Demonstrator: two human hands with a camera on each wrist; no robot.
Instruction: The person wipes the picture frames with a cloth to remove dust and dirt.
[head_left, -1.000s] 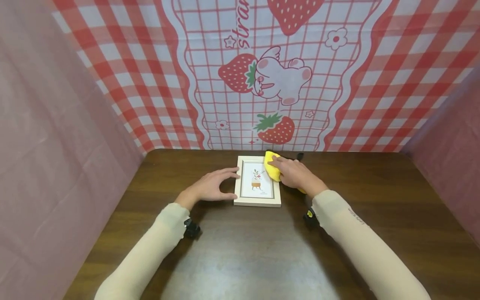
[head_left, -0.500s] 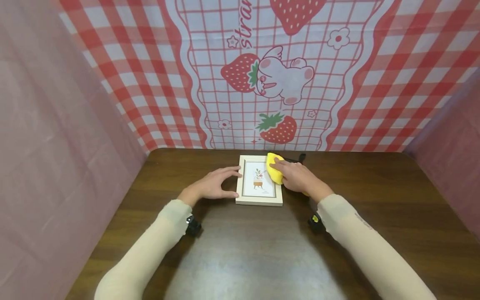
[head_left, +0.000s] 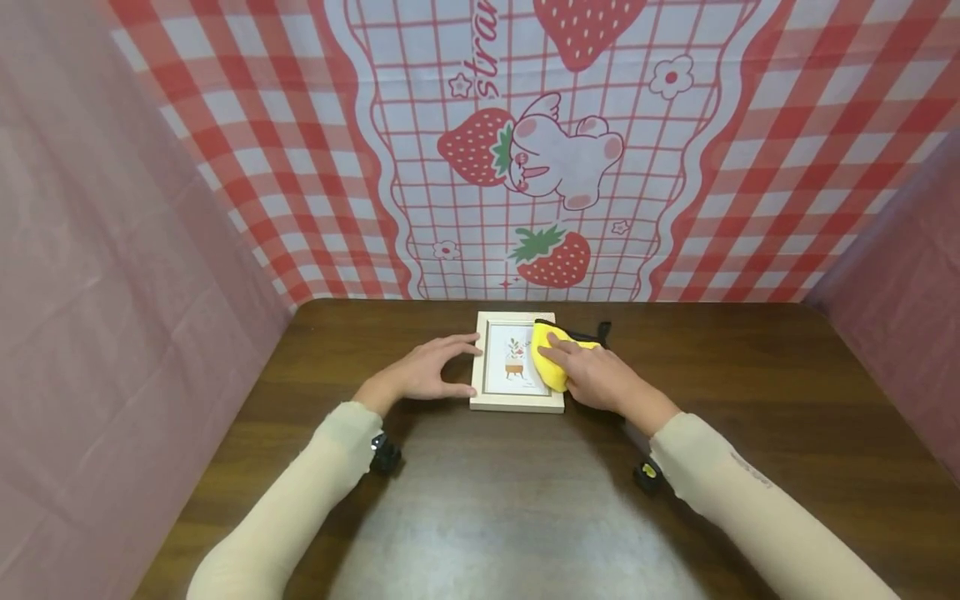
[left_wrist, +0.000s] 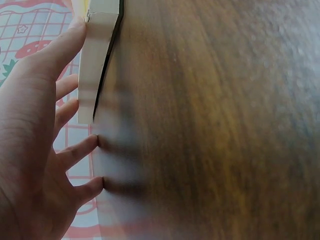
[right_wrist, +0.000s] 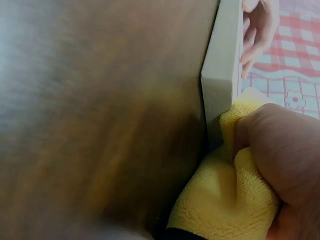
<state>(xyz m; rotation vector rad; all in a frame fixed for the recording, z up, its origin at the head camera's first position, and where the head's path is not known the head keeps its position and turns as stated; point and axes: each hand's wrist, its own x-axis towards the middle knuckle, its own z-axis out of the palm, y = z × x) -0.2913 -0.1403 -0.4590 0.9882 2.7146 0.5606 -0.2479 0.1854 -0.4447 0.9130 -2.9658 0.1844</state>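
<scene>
The picture frame (head_left: 517,403) is lying face up on the tabletop (head_left: 510,500), near the far edge. The yellow cloth (head_left: 552,377) is covering part of its right border and some of the print (head_left: 513,367). The right hand (head_left: 597,377) is pinching the cloth, fingers and thumb clamped on bunched fabric. The left hand (head_left: 423,371) is touching the left border, its fingers spreading apart rather than gripping, so an uneven push from the cloth could be turning or sliding the frame. Loose fabric is spilling past the right side, its black loop (head_left: 604,332) trailing; it could be catching under the border and tipping it.
</scene>
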